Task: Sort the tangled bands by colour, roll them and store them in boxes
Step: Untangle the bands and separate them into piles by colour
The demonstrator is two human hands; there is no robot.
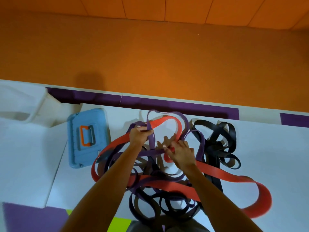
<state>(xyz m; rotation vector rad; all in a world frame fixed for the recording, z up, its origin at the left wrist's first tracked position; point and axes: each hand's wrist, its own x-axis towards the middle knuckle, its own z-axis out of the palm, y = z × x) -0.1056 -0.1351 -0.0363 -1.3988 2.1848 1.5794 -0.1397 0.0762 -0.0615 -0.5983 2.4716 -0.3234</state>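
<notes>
Tangle of bands sits centre on the white surface (pixel 267 148), right under both forearms. Left hand (pixel 141 134) is fisted around a purple band (pixel 151 143), lifting a loop that rises toward 12 o'clock. Right hand (pixel 181 153), just at 4 o'clock of the left, pinches the red band (pixel 217 174) where it crosses a purple strand; the exact finger contact is blurred. The red band sweeps wide, looping out to 4 o'clock. Black bands (pixel 217 136) are bunched at 3 o'clock of the hands, more dark loops at 6 o'clock. Blue box (pixel 102 143), lid closed, orange handle (pixel 82 136), lies at 9 o'clock, apart from the tangle. White container (pixel 21 104) at 10 o'clock.
</notes>
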